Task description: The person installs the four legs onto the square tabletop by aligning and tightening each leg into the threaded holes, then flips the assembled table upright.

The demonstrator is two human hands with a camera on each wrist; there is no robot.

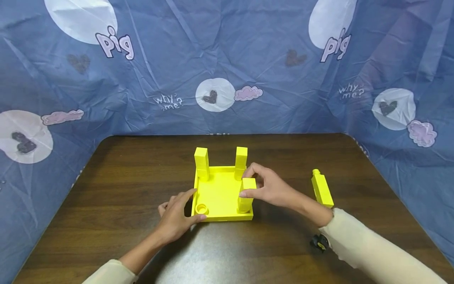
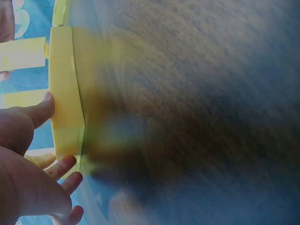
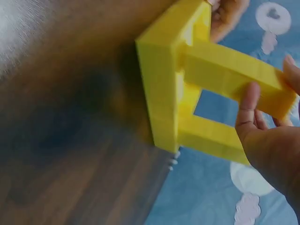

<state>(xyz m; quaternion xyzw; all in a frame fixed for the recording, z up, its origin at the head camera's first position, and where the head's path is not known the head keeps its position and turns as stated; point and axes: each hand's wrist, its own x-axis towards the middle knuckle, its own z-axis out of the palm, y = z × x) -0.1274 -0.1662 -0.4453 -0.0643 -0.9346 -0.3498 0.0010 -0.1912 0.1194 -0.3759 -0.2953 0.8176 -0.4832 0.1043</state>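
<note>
A yellow square tabletop [image 1: 220, 193] with a raised rim lies on the table, underside up. Yellow legs stand upright at both far corners, the far left leg [image 1: 201, 161] and the far right leg [image 1: 241, 157]. At the near right corner my right hand [image 1: 271, 187] pinches a third upright leg [image 3: 229, 70] near its top, between thumb and fingers. A round socket [image 1: 201, 209] shows bare in the near left corner. My left hand [image 1: 177, 217] grips the tabletop there, thumb on the front rim and fingers along the left side.
One loose yellow leg [image 1: 322, 190] with a round peg end lies to the right, beyond my right forearm. A small black object [image 1: 319, 243] sits by the right sleeve. A blue printed cloth [image 1: 220, 67] hangs behind the brown wooden table [image 1: 142, 157].
</note>
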